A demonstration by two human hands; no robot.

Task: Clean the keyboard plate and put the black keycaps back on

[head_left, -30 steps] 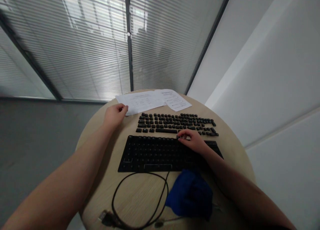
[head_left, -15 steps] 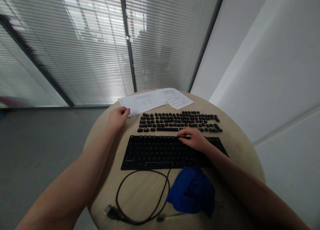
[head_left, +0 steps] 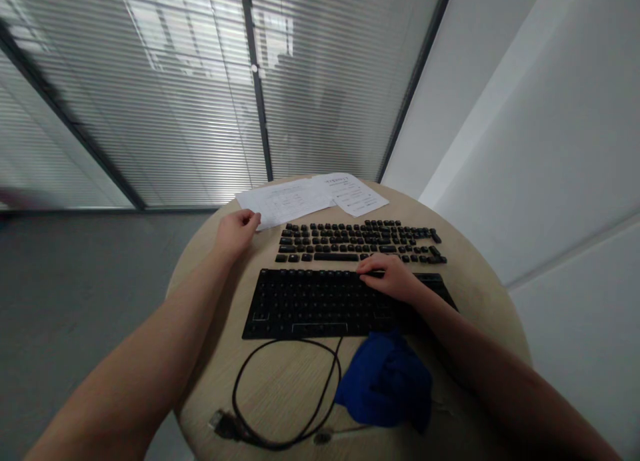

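Observation:
A black keyboard base (head_left: 310, 307) lies on the round table, its main rows bare of caps, with several caps along its top row. My right hand (head_left: 387, 277) pinches a small dark keycap at that top row, right of the middle; the fingertips partly hide it. Beyond the base, loose black keycaps (head_left: 345, 241) are laid out in keyboard order, including a long space bar (head_left: 336, 257). At the left, my left hand (head_left: 237, 233) rests by the corner of the paper sheets (head_left: 290, 201), fingers curled together; what they hold, if anything, is hidden.
A looped black cable (head_left: 235, 387) with a USB plug (head_left: 223, 424) lies at the front of the wooden table (head_left: 210, 354). Beside it are a crumpled blue cloth (head_left: 385, 381) and a thin tool with a dark end (head_left: 323, 437). A white wall (head_left: 575, 181) stands right.
My right hand stays at the keyboard's top row, its fingers barely shifted. The left hand keeps its place. The view has tilted very slightly.

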